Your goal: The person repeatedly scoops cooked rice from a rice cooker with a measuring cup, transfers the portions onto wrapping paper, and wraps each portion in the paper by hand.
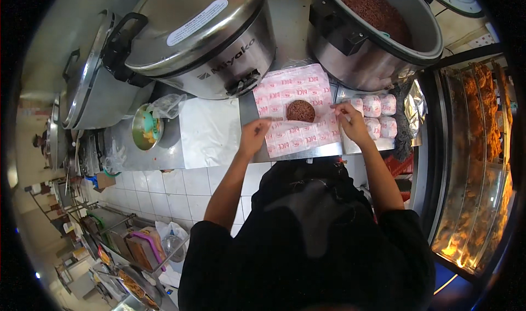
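Note:
A round mound of reddish-brown rice [301, 111] sits on a sheet of white wrapping paper [274, 92] with pink-red print. The sheet's near edge is lifted into a shallow fold in front of the rice. My left hand [255, 134] is closed on the left end of that edge, its fingertips partly hidden. At the right end, my right hand [353, 123] pinches the same paper between thumb and fingers. More printed paper [298, 142] shows below the fold, toward the counter's front edge. Several wrapped rice parcels [372, 106] stand together just right of my right hand.
A lidded steel rice cooker [203, 42] stands behind on the left, an open rice cooker [350, 59] full of reddish rice behind on the right. Left lie a white sheet [211, 133] and a metal bowl [143, 141]. A glass case [474, 163] of fried food borders the right.

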Action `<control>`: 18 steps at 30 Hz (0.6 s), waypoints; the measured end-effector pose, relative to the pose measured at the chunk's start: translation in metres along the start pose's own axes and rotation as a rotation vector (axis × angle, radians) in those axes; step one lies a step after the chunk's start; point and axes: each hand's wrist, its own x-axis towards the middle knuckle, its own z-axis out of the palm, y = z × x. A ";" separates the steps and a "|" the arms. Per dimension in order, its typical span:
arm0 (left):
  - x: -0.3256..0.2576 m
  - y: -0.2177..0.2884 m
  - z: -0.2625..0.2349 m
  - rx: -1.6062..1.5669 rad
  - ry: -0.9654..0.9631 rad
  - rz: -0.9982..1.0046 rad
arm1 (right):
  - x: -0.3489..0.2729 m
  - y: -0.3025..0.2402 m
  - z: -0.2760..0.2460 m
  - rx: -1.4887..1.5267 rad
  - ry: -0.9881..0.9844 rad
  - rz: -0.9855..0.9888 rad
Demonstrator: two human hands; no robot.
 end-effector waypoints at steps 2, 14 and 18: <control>0.017 -0.001 0.011 -0.060 0.025 0.058 | 0.003 0.002 0.009 0.241 0.093 0.046; 0.007 -0.024 0.020 -0.083 0.042 0.109 | -0.041 0.029 0.042 -0.054 0.177 0.300; -0.022 -0.030 0.022 0.074 -0.029 -0.009 | -0.054 -0.004 0.060 -0.434 0.467 0.249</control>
